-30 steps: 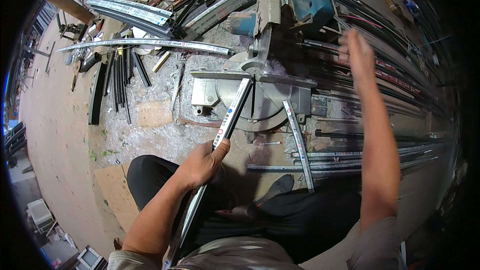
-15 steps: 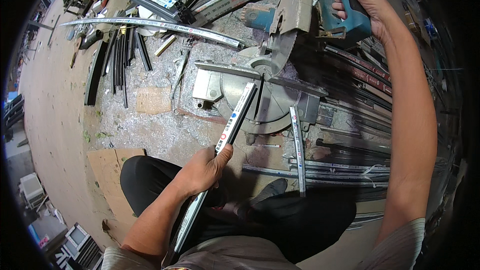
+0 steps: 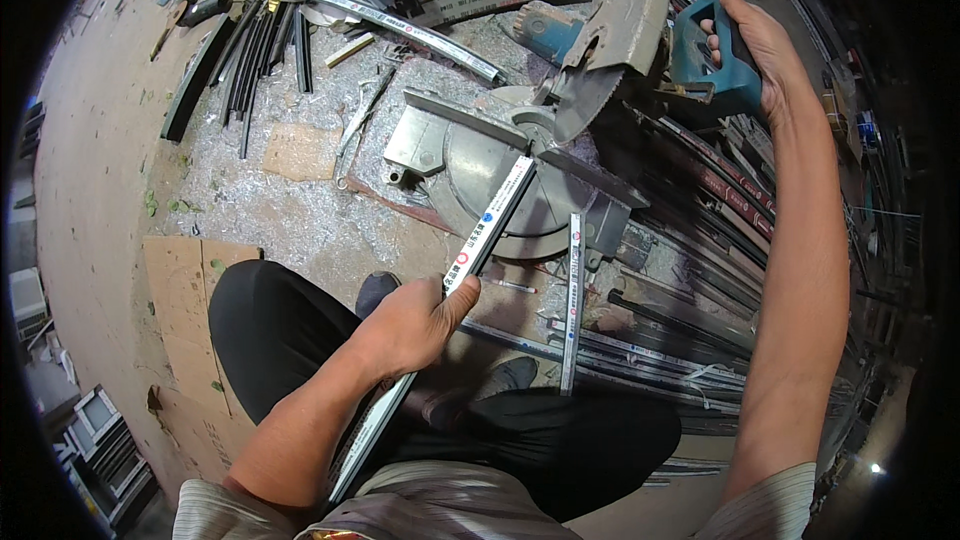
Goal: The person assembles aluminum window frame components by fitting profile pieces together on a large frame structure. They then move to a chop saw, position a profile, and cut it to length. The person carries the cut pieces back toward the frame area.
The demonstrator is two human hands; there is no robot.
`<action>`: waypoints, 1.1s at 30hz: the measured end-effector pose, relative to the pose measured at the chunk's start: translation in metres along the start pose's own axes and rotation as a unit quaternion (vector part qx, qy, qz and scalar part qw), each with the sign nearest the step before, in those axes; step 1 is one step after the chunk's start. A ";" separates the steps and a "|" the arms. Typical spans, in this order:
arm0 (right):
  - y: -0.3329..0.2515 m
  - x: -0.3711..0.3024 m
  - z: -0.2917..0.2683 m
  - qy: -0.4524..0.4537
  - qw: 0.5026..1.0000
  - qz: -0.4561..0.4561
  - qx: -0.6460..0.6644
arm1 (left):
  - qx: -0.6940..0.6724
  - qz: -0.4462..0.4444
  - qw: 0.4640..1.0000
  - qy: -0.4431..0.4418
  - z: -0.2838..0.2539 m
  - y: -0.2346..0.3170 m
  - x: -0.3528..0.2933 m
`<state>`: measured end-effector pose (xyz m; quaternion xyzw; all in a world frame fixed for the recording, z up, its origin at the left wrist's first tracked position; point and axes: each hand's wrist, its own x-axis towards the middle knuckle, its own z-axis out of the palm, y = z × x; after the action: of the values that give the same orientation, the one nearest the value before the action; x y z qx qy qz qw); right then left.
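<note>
My left hand (image 3: 415, 325) is closed round a long, narrow metal profile (image 3: 478, 240) with white printed film on its upper face. The profile slants from beside my body up onto the round table (image 3: 470, 175) of a mitre saw. Its far end lies close to the saw's fence (image 3: 455, 116). At the upper right, my right hand (image 3: 765, 50) grips the teal saw handle (image 3: 690, 45). The toothed blade (image 3: 590, 105) shows below its worn metal guard (image 3: 630, 25), raised above the table. My left palm hides the middle of the profile.
A short white-filmed piece (image 3: 572, 305) leans by my right knee. Several dark profiles (image 3: 690, 310) lie along the right. Farther off are a long curved strip (image 3: 340, 8), dark offcuts (image 3: 255, 65) and a wrench (image 3: 360, 130). Cardboard (image 3: 175, 310) lies left of my knee.
The view has turned, shifting the whole scene. The profile's far end has moved rightward on the saw table, nearer the fence, and covers the table slot. Both hands keep their holds; the saw stays raised.
</note>
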<state>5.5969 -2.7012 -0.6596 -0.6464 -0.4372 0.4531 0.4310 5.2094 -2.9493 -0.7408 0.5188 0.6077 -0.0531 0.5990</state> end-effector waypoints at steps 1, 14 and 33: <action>-0.001 -0.005 0.004 0.002 1.000 -0.013 0.000 | -0.007 -0.001 1.000 0.003 0.003 -0.002 0.001; 0.000 -0.024 0.009 0.022 0.999 -0.028 0.010 | 0.009 0.010 1.000 0.026 0.005 0.005 -0.001; 0.001 -0.051 0.021 0.054 0.998 -0.032 -0.006 | 0.014 0.038 0.999 0.015 -0.002 0.007 0.004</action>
<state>5.5661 -2.7467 -0.6541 -0.6582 -0.4364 0.4005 0.4647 5.2137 -2.9425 -0.7397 0.5511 0.5952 -0.0312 0.5840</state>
